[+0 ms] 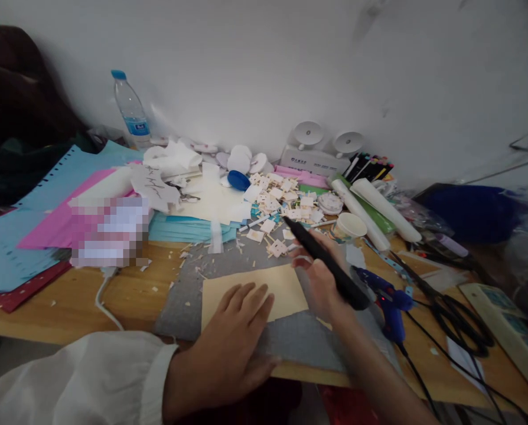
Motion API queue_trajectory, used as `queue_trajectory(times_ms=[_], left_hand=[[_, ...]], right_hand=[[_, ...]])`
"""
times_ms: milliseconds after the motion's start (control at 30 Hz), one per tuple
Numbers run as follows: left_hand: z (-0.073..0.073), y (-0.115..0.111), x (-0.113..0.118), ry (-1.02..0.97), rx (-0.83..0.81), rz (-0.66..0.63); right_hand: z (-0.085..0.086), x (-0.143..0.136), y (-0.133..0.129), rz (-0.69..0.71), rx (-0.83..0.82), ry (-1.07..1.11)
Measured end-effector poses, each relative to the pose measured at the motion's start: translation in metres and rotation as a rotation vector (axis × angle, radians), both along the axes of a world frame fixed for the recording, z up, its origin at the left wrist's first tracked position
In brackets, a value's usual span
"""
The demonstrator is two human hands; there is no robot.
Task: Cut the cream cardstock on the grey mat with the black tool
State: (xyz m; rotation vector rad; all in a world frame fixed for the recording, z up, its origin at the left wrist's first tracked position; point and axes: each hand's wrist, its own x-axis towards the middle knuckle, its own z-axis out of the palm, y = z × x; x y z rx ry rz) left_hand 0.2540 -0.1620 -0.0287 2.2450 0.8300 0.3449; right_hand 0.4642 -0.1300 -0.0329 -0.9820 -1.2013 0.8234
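Cream card [286, 289] under flat, open left hand [231, 336]; right hand [320, 284] grips black marker [332, 268]; capped bottle [130, 106], contents unclear

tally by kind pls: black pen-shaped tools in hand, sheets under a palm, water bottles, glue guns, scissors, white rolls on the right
Black pen-shaped tool in right hand: 1
Tan sheet under left hand: 1
Water bottle: 1
Glue gun: 1
Scissors: 1
White rolls on the right: 2
Total: 7
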Motion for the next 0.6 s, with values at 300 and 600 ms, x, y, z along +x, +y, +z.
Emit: queue_trajectory(times_ms=[300,600], left_hand=[[-0.026,0.017,-0.026,0.259,0.206,-0.382],[-0.027,0.019,-0.003,0.307,0.143,-0.379]], right_hand=[[-0.003,0.024,0.018,-0.370,0.015,0.204],[-0.011,0.025,0.022,-0.336,-0.119,0.255]])
